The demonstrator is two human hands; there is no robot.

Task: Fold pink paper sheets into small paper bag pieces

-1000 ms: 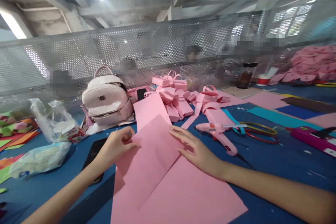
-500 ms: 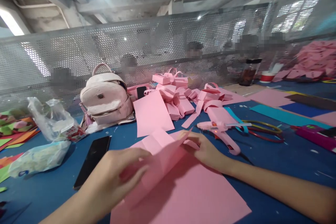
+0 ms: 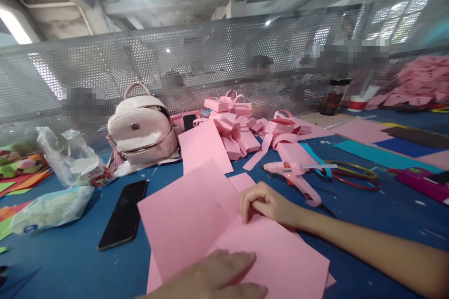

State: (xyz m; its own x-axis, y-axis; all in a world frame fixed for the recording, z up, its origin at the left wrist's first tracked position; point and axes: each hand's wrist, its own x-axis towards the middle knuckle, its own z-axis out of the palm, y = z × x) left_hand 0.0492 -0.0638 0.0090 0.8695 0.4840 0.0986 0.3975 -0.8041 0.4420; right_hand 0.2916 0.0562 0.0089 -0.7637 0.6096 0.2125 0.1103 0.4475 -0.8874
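Observation:
A folded sheet of pink paper (image 3: 189, 210) lies partly opened on top of another pink sheet, its left part raised along a crease. My left hand (image 3: 213, 278) rests on its lower part at the bottom edge, fingers spread. With fingers curled and pressed together, my right hand (image 3: 263, 203) touches the sheet's upper right edge; whether it pinches the paper is hidden. Just right of that hand lies a pink glue gun (image 3: 294, 175) with a small lit orange light.
A black phone (image 3: 123, 215) and a plastic bag (image 3: 52, 210) lie left. Behind stand a pale backpack (image 3: 142, 128) and a heap of folded pink pieces (image 3: 235, 126). A dark-lidded jar (image 3: 335, 97) and teal paper (image 3: 386, 154) are at the right, before a perforated metal screen (image 3: 210, 56).
The pink sheet has been opened out and lowered. My left hand has moved down and right, now spread on the paper. My right hand has shifted slightly and its fingers have curled downward.

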